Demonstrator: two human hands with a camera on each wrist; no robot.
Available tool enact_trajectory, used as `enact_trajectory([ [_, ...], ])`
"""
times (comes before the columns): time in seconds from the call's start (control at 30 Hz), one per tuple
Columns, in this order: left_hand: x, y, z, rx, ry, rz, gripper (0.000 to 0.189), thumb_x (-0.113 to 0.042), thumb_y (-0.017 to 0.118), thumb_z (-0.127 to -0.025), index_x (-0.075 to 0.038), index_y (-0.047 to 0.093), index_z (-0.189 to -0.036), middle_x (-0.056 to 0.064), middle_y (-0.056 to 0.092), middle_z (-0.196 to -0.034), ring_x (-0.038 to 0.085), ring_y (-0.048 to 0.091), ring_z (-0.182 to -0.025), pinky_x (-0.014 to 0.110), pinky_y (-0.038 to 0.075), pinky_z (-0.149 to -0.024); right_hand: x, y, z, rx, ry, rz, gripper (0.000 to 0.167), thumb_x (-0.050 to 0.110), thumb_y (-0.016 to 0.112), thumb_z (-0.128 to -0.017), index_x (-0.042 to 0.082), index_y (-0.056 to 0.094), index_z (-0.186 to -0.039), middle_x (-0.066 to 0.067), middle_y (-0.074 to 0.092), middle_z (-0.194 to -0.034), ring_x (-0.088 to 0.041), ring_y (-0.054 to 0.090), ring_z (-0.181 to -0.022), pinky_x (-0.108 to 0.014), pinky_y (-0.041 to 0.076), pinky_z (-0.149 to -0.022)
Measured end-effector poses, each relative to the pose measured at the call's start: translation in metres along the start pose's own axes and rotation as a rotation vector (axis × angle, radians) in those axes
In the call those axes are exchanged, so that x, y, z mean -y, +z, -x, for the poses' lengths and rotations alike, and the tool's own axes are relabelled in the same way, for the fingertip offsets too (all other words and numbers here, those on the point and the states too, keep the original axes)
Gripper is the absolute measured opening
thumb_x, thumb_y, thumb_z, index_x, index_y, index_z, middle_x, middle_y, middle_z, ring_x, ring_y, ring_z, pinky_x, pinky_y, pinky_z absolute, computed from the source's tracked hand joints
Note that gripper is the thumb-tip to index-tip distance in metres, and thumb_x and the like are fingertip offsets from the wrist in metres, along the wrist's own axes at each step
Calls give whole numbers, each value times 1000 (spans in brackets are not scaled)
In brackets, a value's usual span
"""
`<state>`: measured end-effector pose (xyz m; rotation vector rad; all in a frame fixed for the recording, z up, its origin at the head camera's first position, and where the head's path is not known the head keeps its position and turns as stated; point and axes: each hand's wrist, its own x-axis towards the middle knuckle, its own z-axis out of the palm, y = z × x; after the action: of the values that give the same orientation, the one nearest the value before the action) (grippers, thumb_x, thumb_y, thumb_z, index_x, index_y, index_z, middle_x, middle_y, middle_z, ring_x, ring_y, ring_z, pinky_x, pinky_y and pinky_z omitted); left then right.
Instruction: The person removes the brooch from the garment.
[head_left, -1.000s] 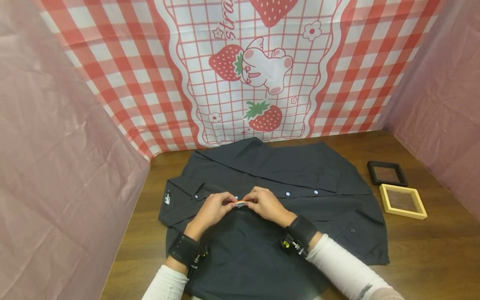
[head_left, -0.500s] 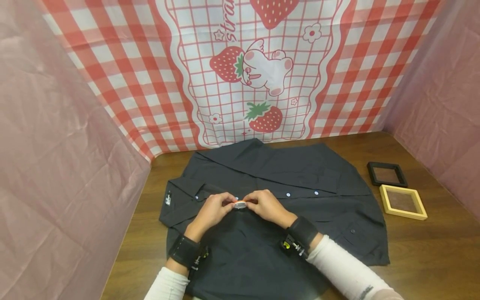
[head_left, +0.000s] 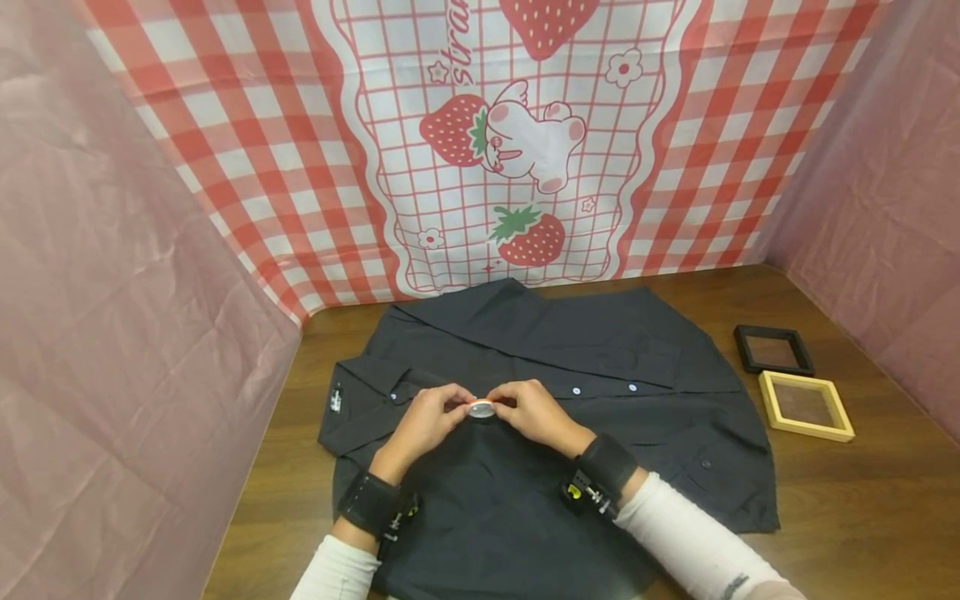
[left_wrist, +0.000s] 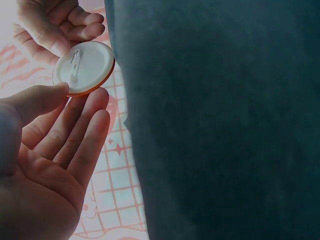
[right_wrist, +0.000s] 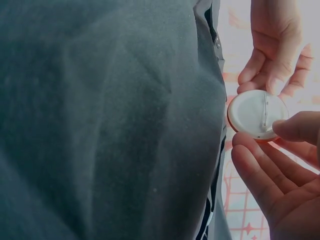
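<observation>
A round pin-back button badge (head_left: pixel 482 408), white-backed with an orange rim, is held above the dark shirt (head_left: pixel 480 500). My left hand (head_left: pixel 429 421) pinches its left edge between thumb and fingers. On the opposite edge, my right hand (head_left: pixel 534 410) pinches it the same way. The badge back (left_wrist: pixel 92 65) faces the left wrist camera, with a metal safety pin (left_wrist: pixel 75 67) across it. The right wrist view shows the pin needle (right_wrist: pixel 265 107) too; whether it is latched I cannot tell. The badge's front is hidden.
The shirt lies spread on a wooden table (head_left: pixel 262 500), collar (head_left: pixel 360 400) to the left, with pale buttons (head_left: pixel 576 391) down its placket. A black frame (head_left: pixel 774 349) and a yellow frame (head_left: pixel 806 406) lie at right. A strawberry-print cloth (head_left: pixel 525 167) hangs behind; pink cloth flanks both sides.
The badge has tilted, so more of its white back shows to the head camera. Both hands stay almost where they were, still pinching it. The shirt and frames keep their places.
</observation>
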<state>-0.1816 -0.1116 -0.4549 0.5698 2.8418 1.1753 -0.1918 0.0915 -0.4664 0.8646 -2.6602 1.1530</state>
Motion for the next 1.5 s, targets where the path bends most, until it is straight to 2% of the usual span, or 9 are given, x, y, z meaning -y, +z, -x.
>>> enact_trajectory([
  [0.17,0,0,1,-14,4,12,8,-14,68,-91,-11,72,-97,1,72,-88,8,59,-64,20,48,-58,1,1,1,-7,27,-39,9,12,69,-89,8,76,-94,-3,75,-88,-5,62,-74,-19,50,-66],
  [0.37,-1,-1,0,-78,24,-20,7,-14,69,-90,-11,72,-96,2,75,-93,13,69,-81,31,57,-73,3,0,-1,17,90,-155,11,9,69,-87,5,74,-96,-6,74,-84,-3,61,-67,-17,50,-60],
  [0.53,-4,-5,-2,-113,30,1,8,-13,69,-90,-10,72,-97,4,75,-94,16,71,-83,36,58,-76,8,-4,-5,-30,75,-177,11,10,71,-87,3,73,-96,-9,74,-84,-6,63,-68,-18,50,-61],
  [0.87,-6,-8,-2,-105,36,38,10,-13,68,-91,-8,72,-98,5,75,-93,15,69,-80,34,58,-74,12,-3,-6,-81,83,-197,14,12,75,-85,2,73,-94,-8,72,-80,-6,61,-67,-17,49,-60],
  [1.2,-6,-8,-2,-136,51,93,9,-11,70,-88,-7,73,-96,7,75,-89,15,70,-78,31,57,-73,12,-3,-8,-107,83,-206,12,5,76,-82,1,72,-93,-8,71,-77,-6,59,-65,-18,48,-59],
  [1.5,-6,-6,2,-141,38,141,9,-9,71,-87,-6,73,-96,7,74,-86,14,69,-76,24,55,-70,15,0,-5,-140,96,-202,13,7,77,-81,1,73,-91,-7,71,-76,-5,58,-64,-17,48,-58],
])
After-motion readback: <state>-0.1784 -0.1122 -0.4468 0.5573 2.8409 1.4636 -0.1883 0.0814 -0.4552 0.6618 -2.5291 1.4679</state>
